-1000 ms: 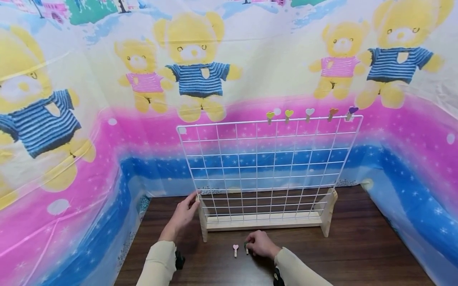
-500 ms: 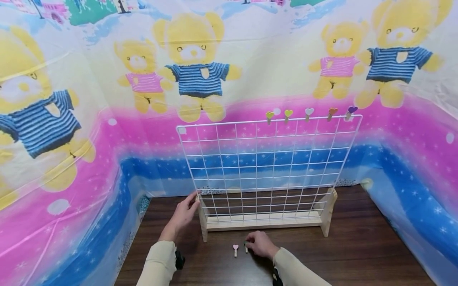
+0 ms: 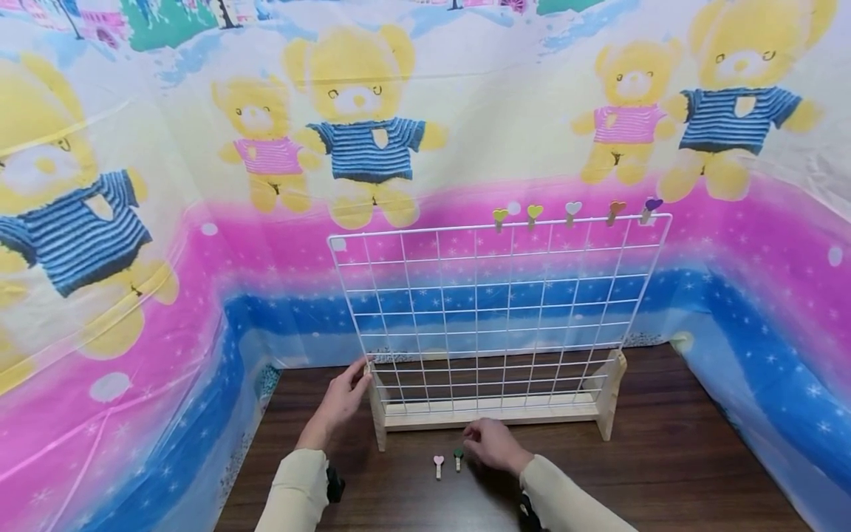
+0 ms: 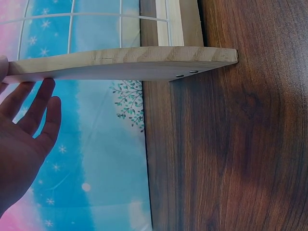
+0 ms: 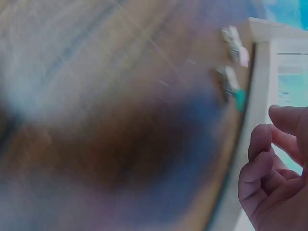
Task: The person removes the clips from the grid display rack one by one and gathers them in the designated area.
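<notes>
A white wire grid (image 3: 492, 310) stands upright in a wooden stand (image 3: 492, 414). My left hand (image 3: 342, 395) holds the stand's left side piece (image 4: 120, 60), thumb on one side and fingertips on the other. My right hand (image 3: 495, 445) hovers just right of a clothespin with a green heart (image 3: 458, 459); its fingers are loosely curled, with nothing visible in them. Next to the green-heart clothespin lies one with a pink heart (image 3: 438, 467). The right wrist view shows my right hand (image 5: 279, 168) apart from both clothespins.
Several heart clothespins are clipped along the grid's top bar: two yellow-green (image 3: 535, 213), one white (image 3: 573, 210), one orange (image 3: 617, 210), one purple (image 3: 651, 207). Dark wooden table (image 3: 651, 473) lies underneath. A bear-print cloth (image 3: 505, 111) hangs behind and at both sides.
My right hand has let go of the green-heart clothespin and moved slightly up and right of it. That clothespin now lies fully in view. The left hand stays in place.
</notes>
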{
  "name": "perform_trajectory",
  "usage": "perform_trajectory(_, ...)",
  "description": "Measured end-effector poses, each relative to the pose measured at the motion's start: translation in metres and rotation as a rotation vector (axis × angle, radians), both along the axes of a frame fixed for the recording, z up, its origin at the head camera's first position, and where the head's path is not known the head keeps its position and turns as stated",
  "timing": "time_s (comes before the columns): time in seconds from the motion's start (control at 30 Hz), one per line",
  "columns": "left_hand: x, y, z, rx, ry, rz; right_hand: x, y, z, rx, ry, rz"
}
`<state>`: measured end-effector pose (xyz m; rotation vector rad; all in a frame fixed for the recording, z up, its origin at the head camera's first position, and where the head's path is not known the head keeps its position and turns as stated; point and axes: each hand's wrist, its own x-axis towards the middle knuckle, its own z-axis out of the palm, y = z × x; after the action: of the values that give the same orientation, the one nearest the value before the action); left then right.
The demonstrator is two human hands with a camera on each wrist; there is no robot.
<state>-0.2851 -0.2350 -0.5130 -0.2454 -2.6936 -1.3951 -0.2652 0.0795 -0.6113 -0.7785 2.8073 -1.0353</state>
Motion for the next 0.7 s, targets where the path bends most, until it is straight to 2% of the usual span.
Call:
perform_trajectory(0.27, 0.001, 0.001, 0.002, 0.004, -0.018, 0.005, -0.003, 0.014, 0.056, 0.05, 0.129, 0.036)
perform_trajectory(0.43, 0.001, 0.001, 0.003, 0.004, -0.021, 0.007, -0.002, 0.022, 0.1, 0.078, 0.223, 0.037)
perform_trajectory(0.7, 0.003, 0.002, 0.004, 0.004, -0.006, 0.003, 0.003, 0.034, 0.171, 0.062, 0.312, 0.048)
